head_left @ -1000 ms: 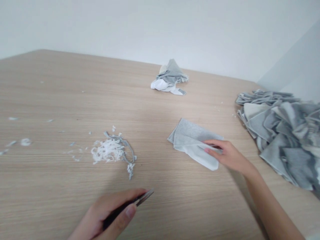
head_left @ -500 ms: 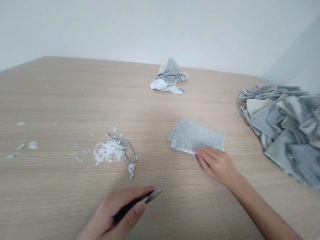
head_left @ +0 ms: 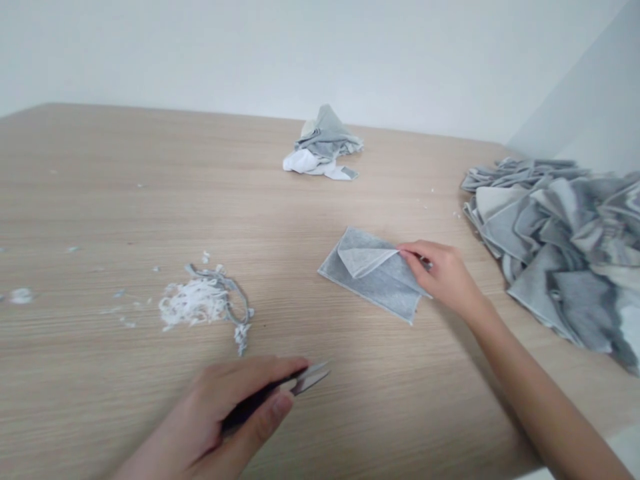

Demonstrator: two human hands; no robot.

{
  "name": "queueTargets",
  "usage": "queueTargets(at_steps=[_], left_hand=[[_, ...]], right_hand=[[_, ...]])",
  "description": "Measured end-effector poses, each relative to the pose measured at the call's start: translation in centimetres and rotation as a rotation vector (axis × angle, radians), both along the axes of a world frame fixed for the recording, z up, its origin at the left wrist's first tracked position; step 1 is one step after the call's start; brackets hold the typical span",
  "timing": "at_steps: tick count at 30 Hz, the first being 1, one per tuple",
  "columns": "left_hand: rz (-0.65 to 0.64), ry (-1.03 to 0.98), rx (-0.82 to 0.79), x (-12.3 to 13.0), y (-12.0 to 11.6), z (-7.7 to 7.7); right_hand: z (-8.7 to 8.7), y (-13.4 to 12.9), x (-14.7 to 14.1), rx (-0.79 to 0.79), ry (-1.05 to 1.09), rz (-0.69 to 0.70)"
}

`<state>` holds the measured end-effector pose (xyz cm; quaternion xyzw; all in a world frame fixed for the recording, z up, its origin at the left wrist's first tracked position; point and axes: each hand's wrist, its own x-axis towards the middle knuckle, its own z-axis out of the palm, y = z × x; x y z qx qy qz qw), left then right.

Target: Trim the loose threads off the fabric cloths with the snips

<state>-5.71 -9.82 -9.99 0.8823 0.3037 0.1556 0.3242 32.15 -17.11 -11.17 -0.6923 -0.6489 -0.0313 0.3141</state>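
My left hand [head_left: 245, 407] is closed around dark-handled thread snips [head_left: 311, 377], whose two metal blades point right and stand slightly apart. A grey fabric piece [head_left: 370, 287] lies on the wooden table, with its upper layer lifted and folded back. Between thumb and fingertips, my right hand [head_left: 440, 270] pinches the edge of that raised layer. The inner side of the fabric shows along the near half. Left of it sits a small heap of white thread scraps [head_left: 195, 301] with a curled grey strip [head_left: 239, 293] at its side.
A large pile of grey fabric pieces [head_left: 545, 227] spreads over the right side of the table [head_left: 150, 220]. Near the back edge lies a smaller heap of grey and white cloth [head_left: 325, 143]. Bits of lint [head_left: 21, 295] are scattered at the left. A pale wall rises behind.
My right hand has raised the fabric's near edge and folded the top layer back, away from me. The blades of the snips have spread a little. The whole view has shifted slightly.
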Motion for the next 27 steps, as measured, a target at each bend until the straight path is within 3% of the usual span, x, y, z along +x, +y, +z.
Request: queueTargets(at_steps=[6,11,17,20,25,27], left_hand=[[-0.211,0.201,-0.067,4.2,0.8,0.3],[-0.395,0.241,0.064,9.0,0.2,0.4],[-0.51,0.314,0.149,12.5,-0.8,-0.6],[-0.49,0.318,0.197,14.1,-0.7,-1.0],[-0.461,0.275,0.267,16.7,-0.3,-1.7],[-0.449,0.263,0.261,17.3,-0.2,-1.9]], right_hand=[[-1.7,-0.6,-0.7,0.081,0.003,0.067],[-3.4,-0.9,0.3,0.15,-0.3,0.134],[-4.5,-2.0,1.6,0.168,-0.522,0.383],[-4.1,-3.0,1.8,0.133,-0.386,0.394],[-2.7,-5.4,1.5,-0.083,0.211,0.344],[-2.6,-6.5,1.3,-0.199,0.348,0.361]])
